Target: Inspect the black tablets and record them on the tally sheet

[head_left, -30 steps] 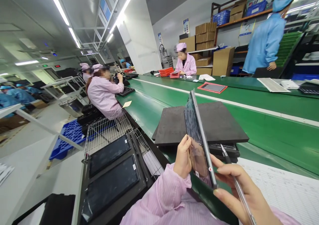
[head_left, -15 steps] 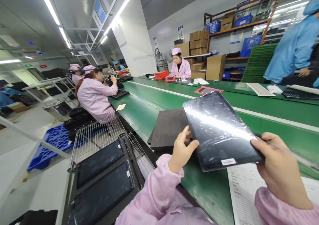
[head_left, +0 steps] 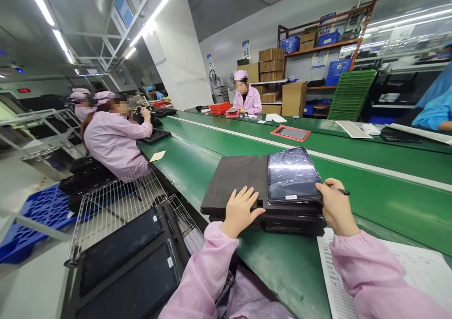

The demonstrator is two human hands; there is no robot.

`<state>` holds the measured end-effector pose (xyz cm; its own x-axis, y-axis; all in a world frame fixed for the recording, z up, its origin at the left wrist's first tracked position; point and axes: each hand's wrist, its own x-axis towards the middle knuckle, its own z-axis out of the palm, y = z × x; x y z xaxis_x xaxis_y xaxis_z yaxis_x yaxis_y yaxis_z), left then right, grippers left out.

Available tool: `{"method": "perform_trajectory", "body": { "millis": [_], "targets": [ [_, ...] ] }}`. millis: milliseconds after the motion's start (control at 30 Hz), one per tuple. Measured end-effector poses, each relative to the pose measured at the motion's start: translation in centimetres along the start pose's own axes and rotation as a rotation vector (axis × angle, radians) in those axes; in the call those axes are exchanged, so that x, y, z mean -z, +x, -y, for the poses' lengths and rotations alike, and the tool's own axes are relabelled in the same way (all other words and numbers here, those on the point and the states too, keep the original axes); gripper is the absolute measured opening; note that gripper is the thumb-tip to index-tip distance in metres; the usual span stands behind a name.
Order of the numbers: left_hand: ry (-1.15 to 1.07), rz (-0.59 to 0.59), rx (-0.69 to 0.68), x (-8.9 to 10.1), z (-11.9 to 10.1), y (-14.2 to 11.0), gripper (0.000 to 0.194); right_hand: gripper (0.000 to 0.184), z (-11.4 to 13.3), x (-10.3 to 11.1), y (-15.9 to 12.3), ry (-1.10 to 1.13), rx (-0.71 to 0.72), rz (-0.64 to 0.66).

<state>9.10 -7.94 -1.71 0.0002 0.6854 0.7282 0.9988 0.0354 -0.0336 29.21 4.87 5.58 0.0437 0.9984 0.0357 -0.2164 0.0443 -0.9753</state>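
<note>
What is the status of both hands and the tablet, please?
Left hand flat on black tray. Right hand holds pen, touches tablet. Nothing obstructing.

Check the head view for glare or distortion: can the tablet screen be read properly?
Head view: ceiling-light glare streaks the wrapped tablet under the right hand; wide-angle distortion bends the green conveyor and stretches the edges; the left hand and black tray look sharp.

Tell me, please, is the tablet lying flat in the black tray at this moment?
Yes, the tablet lies flat in the black tray on the green belt, with the right hand at its edge and the left hand resting on the tray.
</note>
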Motion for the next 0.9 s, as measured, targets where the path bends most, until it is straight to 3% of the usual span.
{"method": "perform_trajectory", "body": {
  "millis": [267,433,500,633,700,767,900],
  "targets": [
    [-0.071,0.025,0.031,-0.4,0.8,0.3,0.036,0.039,-1.5,0.4,0.4,-0.112,0.096,0.124],
    [-0.347,0.103,0.205,0.6,0.4,1.1,0.036,0.031,-0.8,0.9,-0.8,-0.168,0.214,0.155],
    [-0.545,0.088,0.367,1.5,-0.4,1.3,0.037,0.026,-0.2,1.0,-1.9,-0.181,0.263,0.132],
    [-1.082,0.113,0.894,2.8,-3.0,2.3,0.058,0.020,0.4,0.9,-5.3,-0.184,0.344,0.048],
    [-1.360,0.137,1.036,3.1,-4.1,3.3,0.066,0.021,0.3,0.9,-7.3,-0.145,0.403,0.048],
    [-1.537,0.071,1.132,3.2,-5.0,4.5,0.060,0.021,0.2,1.2,-9.2,-0.086,0.452,0.151],
    [-1.684,-0.112,1.342,3.2,-6.5,5.6,0.057,0.030,0.9,2.0,-11.6,-0.086,0.469,0.572]
  ]
}}
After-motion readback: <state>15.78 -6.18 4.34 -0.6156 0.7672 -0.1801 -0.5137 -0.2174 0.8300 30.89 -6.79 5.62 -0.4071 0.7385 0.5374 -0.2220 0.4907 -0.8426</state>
